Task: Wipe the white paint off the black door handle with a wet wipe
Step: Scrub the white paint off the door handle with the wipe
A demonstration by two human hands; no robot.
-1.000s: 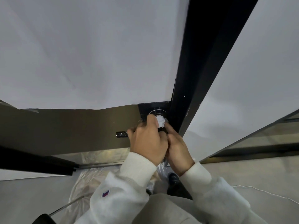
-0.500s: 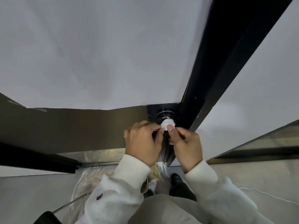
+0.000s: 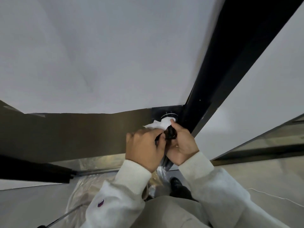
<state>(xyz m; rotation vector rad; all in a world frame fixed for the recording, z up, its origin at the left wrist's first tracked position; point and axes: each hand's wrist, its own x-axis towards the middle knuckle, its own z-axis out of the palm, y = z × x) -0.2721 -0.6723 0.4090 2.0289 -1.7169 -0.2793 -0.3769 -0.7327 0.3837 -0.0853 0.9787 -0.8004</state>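
The left hand point(image 3: 144, 148) is closed around the black door handle point(image 3: 171, 133), apparently to steady it. The right hand point(image 3: 181, 145) pinches the wet wipe point(image 3: 160, 124) against the handle's base, just below the round rose point(image 3: 169, 115), probably to scrub the paint.

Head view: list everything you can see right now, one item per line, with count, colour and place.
wipe: one, white, bunched on the handle near its round base
handle: one, black, between the two hands, mostly covered
door: one, white panel above a brown band, left and centre
frame: one, black, running diagonally up the right
plastic sheet: one, clear, on the floor below the door
cable: one, white, on the floor at lower right
shoe: one, black, on the floor under the hands
left hand: closed on the handle
right hand: fingers pinching the wipe
sleeves: two, white
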